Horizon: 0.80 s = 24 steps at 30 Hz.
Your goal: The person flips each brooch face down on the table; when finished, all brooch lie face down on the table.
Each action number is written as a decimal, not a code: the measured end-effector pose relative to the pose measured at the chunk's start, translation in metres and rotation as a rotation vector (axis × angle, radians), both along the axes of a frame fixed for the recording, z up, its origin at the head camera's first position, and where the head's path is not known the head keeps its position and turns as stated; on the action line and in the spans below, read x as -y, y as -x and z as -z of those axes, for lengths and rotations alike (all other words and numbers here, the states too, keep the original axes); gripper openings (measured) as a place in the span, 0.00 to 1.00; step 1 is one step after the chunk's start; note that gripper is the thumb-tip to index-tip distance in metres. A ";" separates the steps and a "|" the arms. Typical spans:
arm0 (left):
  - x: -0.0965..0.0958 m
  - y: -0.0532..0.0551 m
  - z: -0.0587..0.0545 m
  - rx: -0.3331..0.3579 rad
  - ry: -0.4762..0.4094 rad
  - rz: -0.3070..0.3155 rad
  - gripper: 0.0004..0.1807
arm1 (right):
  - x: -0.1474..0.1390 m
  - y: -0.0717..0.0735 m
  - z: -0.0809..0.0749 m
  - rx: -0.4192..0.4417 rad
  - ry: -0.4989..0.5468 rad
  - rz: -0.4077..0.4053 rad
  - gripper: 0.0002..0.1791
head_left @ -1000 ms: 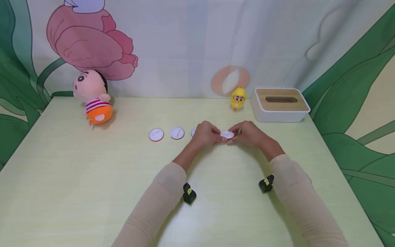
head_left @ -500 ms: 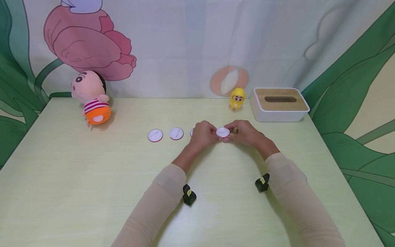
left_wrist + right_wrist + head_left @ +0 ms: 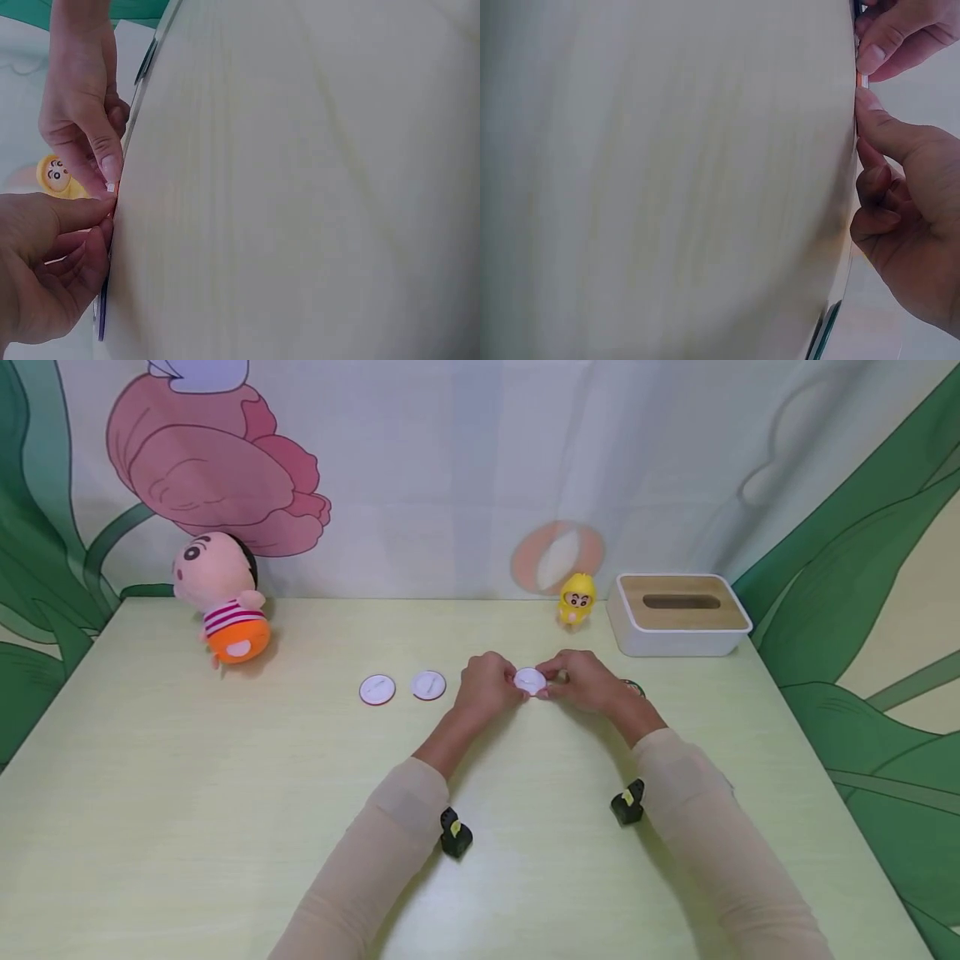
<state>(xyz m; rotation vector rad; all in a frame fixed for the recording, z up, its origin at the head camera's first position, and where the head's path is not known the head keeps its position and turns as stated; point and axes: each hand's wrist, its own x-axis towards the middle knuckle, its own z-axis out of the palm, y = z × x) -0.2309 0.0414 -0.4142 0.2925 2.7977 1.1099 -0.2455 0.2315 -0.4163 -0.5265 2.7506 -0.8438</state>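
Note:
In the head view a white round disc (image 3: 530, 681) with a thin mark on its face sits between both hands at the middle of the table. The left hand (image 3: 486, 687) pinches its left edge, and the right hand (image 3: 588, 683) pinches its right edge. A reddish-orange rim shows on this disc (image 3: 862, 79) in the right wrist view. To the left lie two more white discs, the outer disc (image 3: 377, 690) and the inner disc (image 3: 428, 685). A dark-edged disc (image 3: 103, 307) lies partly behind the left hand. Another disc (image 3: 634, 687) is mostly hidden behind the right wrist.
A plush doll (image 3: 225, 602) in orange shorts sits at the table's back left. Towards the back right stand a small yellow figure (image 3: 577, 601) and a white tissue box (image 3: 678, 614) with a wooden lid. A printed curtain (image 3: 420, 485) hangs behind the table (image 3: 225, 793).
Both hands have shifted left with the disc, the right hand more. The disc's face has turned more towards the head camera. A disc beside the left hand is now hidden behind it.

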 end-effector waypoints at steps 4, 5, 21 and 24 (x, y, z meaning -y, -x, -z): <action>0.005 -0.001 -0.001 0.006 0.008 -0.012 0.09 | 0.006 -0.001 -0.002 -0.027 0.003 -0.018 0.20; 0.007 -0.001 -0.002 0.010 0.008 -0.013 0.09 | 0.008 -0.001 -0.003 -0.030 0.003 -0.018 0.20; 0.011 -0.013 -0.016 -0.005 -0.014 0.055 0.11 | -0.006 -0.011 -0.013 -0.066 -0.038 -0.009 0.15; 0.002 -0.018 -0.015 0.030 -0.105 0.114 0.10 | -0.021 -0.016 -0.017 -0.061 -0.029 0.033 0.14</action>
